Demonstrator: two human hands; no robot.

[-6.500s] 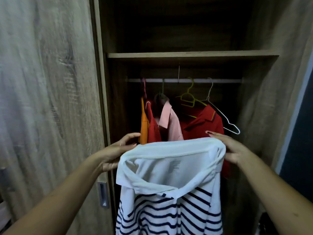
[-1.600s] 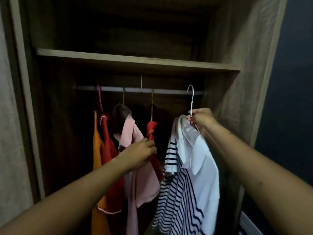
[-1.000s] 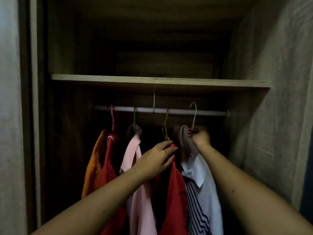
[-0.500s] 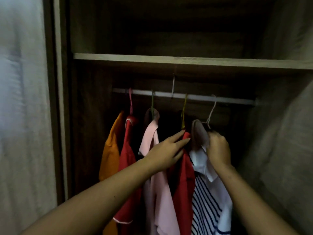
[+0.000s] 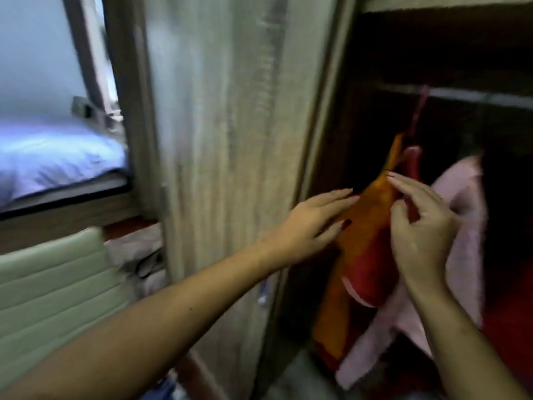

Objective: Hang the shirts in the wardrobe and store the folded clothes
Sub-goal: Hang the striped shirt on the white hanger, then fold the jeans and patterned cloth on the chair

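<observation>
Inside the open wardrobe an orange shirt (image 5: 372, 223), a red shirt (image 5: 372, 272) and a pink shirt (image 5: 464, 241) hang from the rail (image 5: 461, 95). My left hand (image 5: 314, 223) reaches in with its fingers spread, flat against the orange shirt. My right hand (image 5: 418, 226) is in front of the red and pink shirts, fingers loosely curled and apart, touching the red shirt's shoulder. The striped shirt lies outside the frame to the right. The picture is blurred by motion.
The wardrobe's wooden door panel (image 5: 230, 140) fills the middle. To the left are a bed with a pale blue sheet (image 5: 52, 157) and a light green padded chair back (image 5: 52, 290) with crumpled clothes (image 5: 138, 255) behind it. A shelf edge (image 5: 447, 1) runs above the rail.
My view has swung left and down. My right hand has let go of the striped shirt's hanger and moved to the red shirt. My left hand has shifted from the red collar to the orange shirt.
</observation>
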